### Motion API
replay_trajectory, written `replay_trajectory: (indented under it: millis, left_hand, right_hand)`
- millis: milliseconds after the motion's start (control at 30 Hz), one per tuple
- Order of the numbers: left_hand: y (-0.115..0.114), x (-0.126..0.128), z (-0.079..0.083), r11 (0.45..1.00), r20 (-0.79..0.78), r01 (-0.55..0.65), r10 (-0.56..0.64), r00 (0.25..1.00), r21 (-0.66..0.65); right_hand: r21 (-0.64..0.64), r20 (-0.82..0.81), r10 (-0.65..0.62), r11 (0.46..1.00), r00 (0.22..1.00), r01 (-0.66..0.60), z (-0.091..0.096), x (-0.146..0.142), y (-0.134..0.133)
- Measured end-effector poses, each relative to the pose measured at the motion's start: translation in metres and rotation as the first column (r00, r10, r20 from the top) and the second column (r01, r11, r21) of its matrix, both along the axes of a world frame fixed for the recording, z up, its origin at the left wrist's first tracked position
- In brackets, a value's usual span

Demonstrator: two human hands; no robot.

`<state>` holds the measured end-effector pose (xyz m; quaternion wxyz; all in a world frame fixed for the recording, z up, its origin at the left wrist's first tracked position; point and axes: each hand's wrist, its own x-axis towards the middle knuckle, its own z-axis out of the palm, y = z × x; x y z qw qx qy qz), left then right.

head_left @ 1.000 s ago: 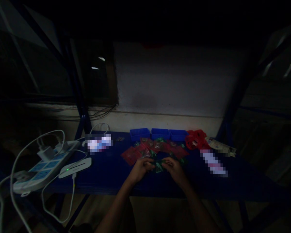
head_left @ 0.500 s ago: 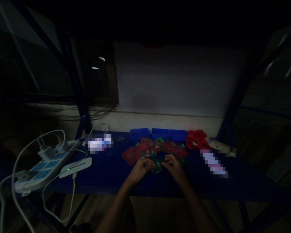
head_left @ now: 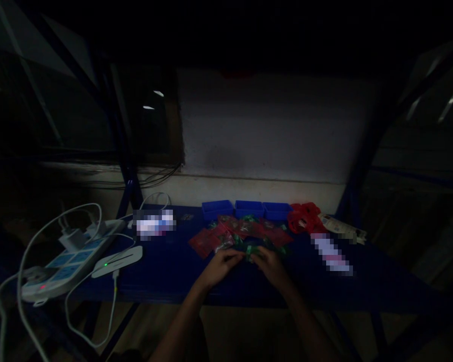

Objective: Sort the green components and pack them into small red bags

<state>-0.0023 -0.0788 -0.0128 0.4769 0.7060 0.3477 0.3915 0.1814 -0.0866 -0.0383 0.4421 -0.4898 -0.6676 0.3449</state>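
A small green packet (head_left: pixel 250 251) with pale print is between my two hands, just above the dark blue tabletop. My left hand (head_left: pixel 222 265) is closed, thumb and fingers pinched at the packet's left edge. From the right, my right hand (head_left: pixel 269 262) grips the packet with thumb and fingertips. Right behind them lies a loose pile of red packets (head_left: pixel 205 242), some with clear fronts, and more green packets (head_left: pixel 251 218) are among them. The dim light hides what the packets contain.
Three blue bins (head_left: pixel 218 207) line the back of the table (head_left: pixel 166 274). A red bundle (head_left: pixel 305 217) and a pale printed strip (head_left: pixel 342 227) lie to the right. On the left are a power strip (head_left: pixel 70 264), a white device (head_left: pixel 118 261) and looping cables.
The green packet has risen slightly and now looks more bunched up between my fingers. My hands have drawn closer together, the right moving a little left.
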Motion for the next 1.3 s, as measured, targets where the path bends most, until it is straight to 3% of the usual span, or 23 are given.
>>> replay_trajectory:
  millis: [200,733,1300]
  left_hand:
    - [0.008,0.002,-0.009,0.997,0.052,-0.08,0.08,0.995,0.002]
    - [0.01,-0.002,-0.013,0.995,-0.125,-0.091,0.084,0.989,-0.046]
    - [0.006,-0.003,-0.004,0.985,0.107,-0.136,0.147,0.983,-0.103]
  right_hand:
    - [-0.009,-0.073,-0.002,1.0,0.997,0.002,-0.004,0.003,0.003]
    - [0.047,-0.033,-0.075,0.996,0.997,0.077,-0.004,0.006,0.005]
    - [-0.059,-0.176,-0.039,0.998,0.984,0.029,-0.001,0.005,0.005]
